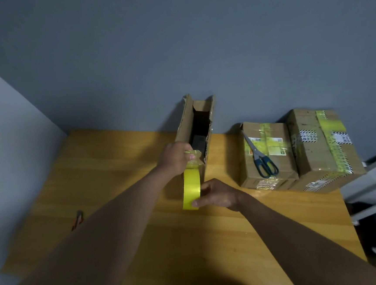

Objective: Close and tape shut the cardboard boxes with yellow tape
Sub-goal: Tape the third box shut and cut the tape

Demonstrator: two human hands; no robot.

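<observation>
Head view: yellow tape roll point(191, 188) between left hand point(176, 158) and right hand point(216, 195).

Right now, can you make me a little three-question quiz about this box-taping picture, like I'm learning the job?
1. True or false: the tall cardboard box by the wall is open at the top.
2. What lies on the smaller taped box? A) scissors B) a marker C) a cup
3. Fill in: the right hand pinches the roll of yellow tape, and the left hand holds its loose ____.

Key: 1 true; 2 A; 3 end
</observation>
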